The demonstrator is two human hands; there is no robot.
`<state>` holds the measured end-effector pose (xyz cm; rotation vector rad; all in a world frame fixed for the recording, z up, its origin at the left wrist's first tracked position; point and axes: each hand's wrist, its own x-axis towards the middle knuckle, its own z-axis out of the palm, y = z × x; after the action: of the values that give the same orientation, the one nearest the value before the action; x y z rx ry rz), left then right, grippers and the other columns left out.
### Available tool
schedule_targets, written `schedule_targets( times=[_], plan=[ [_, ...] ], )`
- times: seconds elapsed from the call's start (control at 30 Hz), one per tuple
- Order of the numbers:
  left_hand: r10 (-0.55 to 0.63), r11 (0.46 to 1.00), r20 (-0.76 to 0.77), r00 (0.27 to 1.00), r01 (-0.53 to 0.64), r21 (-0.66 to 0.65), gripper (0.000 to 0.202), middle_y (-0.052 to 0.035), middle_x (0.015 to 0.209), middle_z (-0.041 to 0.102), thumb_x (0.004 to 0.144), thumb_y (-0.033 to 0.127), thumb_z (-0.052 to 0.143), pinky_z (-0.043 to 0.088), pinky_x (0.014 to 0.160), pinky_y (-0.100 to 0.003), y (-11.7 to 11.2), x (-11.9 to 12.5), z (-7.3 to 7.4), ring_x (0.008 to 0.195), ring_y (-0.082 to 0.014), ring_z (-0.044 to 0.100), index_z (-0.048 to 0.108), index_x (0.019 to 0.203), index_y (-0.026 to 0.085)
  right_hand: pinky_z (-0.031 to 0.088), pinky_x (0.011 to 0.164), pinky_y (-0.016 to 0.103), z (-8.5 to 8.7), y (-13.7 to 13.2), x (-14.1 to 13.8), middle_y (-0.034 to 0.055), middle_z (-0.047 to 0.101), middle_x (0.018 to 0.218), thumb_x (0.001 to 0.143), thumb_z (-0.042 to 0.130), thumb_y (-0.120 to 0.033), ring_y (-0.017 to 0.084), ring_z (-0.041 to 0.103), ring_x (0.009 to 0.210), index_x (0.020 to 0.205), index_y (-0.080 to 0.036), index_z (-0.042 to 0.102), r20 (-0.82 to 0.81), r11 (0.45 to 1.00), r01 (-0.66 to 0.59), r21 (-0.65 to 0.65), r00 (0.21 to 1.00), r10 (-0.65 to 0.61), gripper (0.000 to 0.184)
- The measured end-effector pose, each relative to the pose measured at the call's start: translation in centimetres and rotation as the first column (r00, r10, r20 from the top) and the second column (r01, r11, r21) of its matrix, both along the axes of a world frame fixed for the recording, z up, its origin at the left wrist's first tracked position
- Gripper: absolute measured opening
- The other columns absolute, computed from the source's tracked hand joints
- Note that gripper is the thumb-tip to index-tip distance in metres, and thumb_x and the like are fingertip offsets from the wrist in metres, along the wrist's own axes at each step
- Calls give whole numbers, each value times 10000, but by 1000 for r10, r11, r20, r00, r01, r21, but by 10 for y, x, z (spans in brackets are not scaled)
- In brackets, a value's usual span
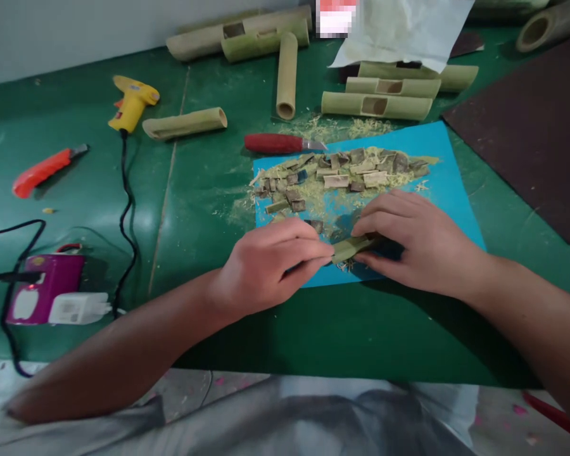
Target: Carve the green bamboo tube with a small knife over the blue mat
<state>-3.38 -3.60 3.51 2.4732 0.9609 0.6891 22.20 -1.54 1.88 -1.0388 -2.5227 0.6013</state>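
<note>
Between my two hands is a short green bamboo piece [349, 248], held just above the near part of a blue sheet [456, 209]. My left hand [280, 263] pinches its left end with thumb and fingers. The thumb and fingers of my right hand [403, 237] close around its right end, which they partly hide. Beyond my hands, bamboo chips [337, 182] and pale shavings lie heaped on the sheet. A carving knife [275, 143] with a red handle rests at the sheet's far edge, its blade pointing right.
Notched bamboo tubes [377, 106] lie at the back, near a white paper [399, 28]. On the left are a yellow glue gun [133, 104], an orange utility knife [47, 171] and a purple power strip [52, 285] with cords. A dark brown board [532, 133] lies right.
</note>
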Motion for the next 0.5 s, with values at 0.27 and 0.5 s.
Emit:
schedule_targets(
  times=[0.27, 0.5],
  plan=[
    [-44, 997, -83, 996, 49, 55, 154, -47, 980, 746, 988, 204, 562, 567, 734, -242, 3, 0, -5, 836, -131, 713, 712, 1020, 215, 408, 820, 363, 1, -1, 1, 62, 710, 1011, 916, 568, -396, 232, 624, 962, 963, -236, 687, 15, 1000, 8, 0, 1000, -8, 205],
    [-95, 994, -107, 990, 100, 47, 183, -48, 985, 746, 1001, 231, 541, 587, 750, -258, 4, -4, -4, 823, -140, 708, 720, 1037, 245, 403, 793, 357, 1, 0, 1, 71, 707, 1038, 914, 557, -394, 240, 628, 977, 976, -242, 690, 28, 1000, 0, -20, 1000, 0, 211]
  ],
)
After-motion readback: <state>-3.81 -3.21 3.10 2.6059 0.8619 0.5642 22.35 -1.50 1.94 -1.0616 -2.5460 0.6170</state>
